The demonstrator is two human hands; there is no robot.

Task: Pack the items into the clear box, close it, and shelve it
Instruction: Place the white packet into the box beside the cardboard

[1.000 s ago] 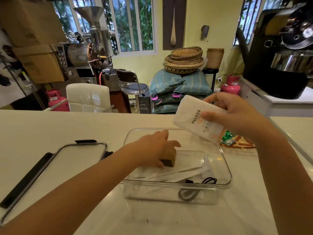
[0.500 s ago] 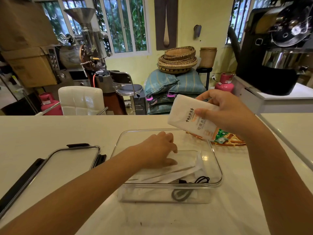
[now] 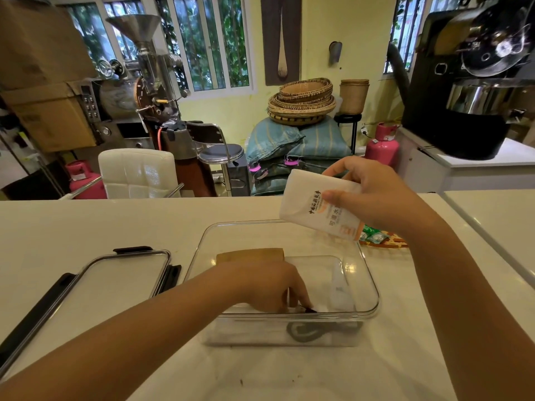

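The clear box stands open on the white counter. A brown flat piece lies in its far left part, with white paper and a coiled black cable near the front. My left hand reaches inside, fingers bunched and pointing down onto the cable end by the front wall; whether it grips anything is hidden. My right hand holds a white packet, tilted, above the box's far right corner. The clear lid with black clips lies flat to the left of the box.
Green and orange snack packets lie on the counter just behind the box, under my right wrist. A white chair back and a stool stand beyond the counter's far edge. A second counter carrying a black machine runs along the right.
My left hand has let go of the brown piece, which now lies in the box's back left, and has moved to the front onto the cable. The white packet stays held above the box.
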